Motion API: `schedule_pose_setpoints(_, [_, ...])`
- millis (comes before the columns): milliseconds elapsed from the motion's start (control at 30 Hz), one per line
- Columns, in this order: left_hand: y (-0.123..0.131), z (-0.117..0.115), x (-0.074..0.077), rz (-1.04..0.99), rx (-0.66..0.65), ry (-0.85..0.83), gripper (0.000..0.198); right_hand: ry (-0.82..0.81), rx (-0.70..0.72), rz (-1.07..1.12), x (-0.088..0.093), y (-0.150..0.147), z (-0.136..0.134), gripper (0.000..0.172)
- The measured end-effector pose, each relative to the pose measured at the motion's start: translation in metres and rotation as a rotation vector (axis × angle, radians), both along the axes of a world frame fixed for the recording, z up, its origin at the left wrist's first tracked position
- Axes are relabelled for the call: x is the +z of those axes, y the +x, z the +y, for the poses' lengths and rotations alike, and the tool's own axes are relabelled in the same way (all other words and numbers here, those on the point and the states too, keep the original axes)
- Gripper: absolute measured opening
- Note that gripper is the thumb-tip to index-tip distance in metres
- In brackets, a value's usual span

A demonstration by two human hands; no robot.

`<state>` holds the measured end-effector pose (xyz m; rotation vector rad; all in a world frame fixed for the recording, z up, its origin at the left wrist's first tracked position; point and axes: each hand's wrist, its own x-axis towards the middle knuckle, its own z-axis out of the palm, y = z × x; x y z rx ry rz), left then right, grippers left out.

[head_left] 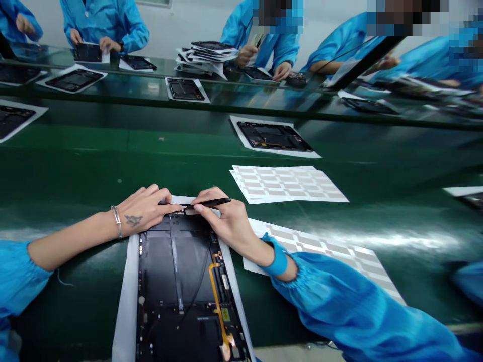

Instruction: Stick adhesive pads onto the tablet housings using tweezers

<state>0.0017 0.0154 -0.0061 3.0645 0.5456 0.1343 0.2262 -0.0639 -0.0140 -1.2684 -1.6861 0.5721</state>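
Observation:
An opened tablet housing (pixel 188 281) lies on white paper (pixel 126 301) in front of me, with black inner parts and an orange flex cable (pixel 214 286) along its right side. My left hand (pixel 145 208) grips the housing's far edge, thumb stretched along the inner rim and fingers curled beyond it. Beside it, my right hand (pixel 230 221) is closed around a slim black tool (pixel 217 202), held nearly level. The tool's tip is hidden near the far edge, where a small pale piece (pixel 191 211) shows. Both hands are close together there.
Sheets of grey-and-white stickers (pixel 289 183) lie beyond my right hand, and another sticker sheet (pixel 332 249) lies partly under my right forearm. Another opened tablet (pixel 275 137) rests on paper farther back. Co-workers in blue (pixel 105 25) handle tablets across the green bench (pixel 94 151).

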Motion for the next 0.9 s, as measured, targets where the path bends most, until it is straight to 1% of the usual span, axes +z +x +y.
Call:
schedule_pose_setpoints(100, [-0.001, 0.001, 0.002, -0.001, -0.022, 0.033, 0.043, -0.081, -0.035, 0.056, 0.002, 0.008, 0.001, 0.041])
schedule_pose_setpoints(167, [0.000, 0.004, 0.001, -0.015, -0.073, 0.036, 0.042, -0.143, -0.088, 0.099, 0.003, 0.018, 0.000, 0.042])
schedule_pose_setpoints(233, [0.004, 0.007, 0.000, -0.030, -0.124, 0.011, 0.037, -0.145, -0.130, 0.076, 0.004, 0.029, -0.005, 0.040])
schedule_pose_setpoints(300, [0.009, 0.008, -0.001, -0.035, -0.137, -0.011, 0.031, -0.040, -0.102, -0.028, 0.004, 0.038, -0.012, 0.032])
schedule_pose_setpoints(400, [0.016, 0.008, -0.002, -0.027, -0.138, 0.003, 0.031, 0.235, 0.057, -0.246, 0.002, 0.043, -0.024, 0.015])
schedule_pose_setpoints(433, [0.018, 0.007, -0.002, -0.028, -0.141, 0.015, 0.033, 0.315, 0.107, -0.316, 0.001, 0.043, -0.027, 0.013])
schedule_pose_setpoints(500, [0.018, 0.006, -0.001, -0.036, -0.141, 0.033, 0.036, 0.422, 0.164, -0.447, 0.000, 0.041, -0.031, 0.014])
schedule_pose_setpoints(567, [0.018, 0.005, -0.001, -0.041, -0.137, 0.042, 0.035, 0.471, 0.180, -0.544, 0.001, 0.040, -0.031, 0.016])
schedule_pose_setpoints(667, [0.017, 0.005, -0.002, -0.047, -0.142, 0.046, 0.035, 0.502, 0.191, -0.623, 0.003, 0.038, -0.030, 0.018])
schedule_pose_setpoints(900, [0.018, 0.006, -0.004, -0.066, -0.149, 0.058, 0.035, 0.551, 0.188, -0.645, 0.007, 0.039, -0.031, 0.018])
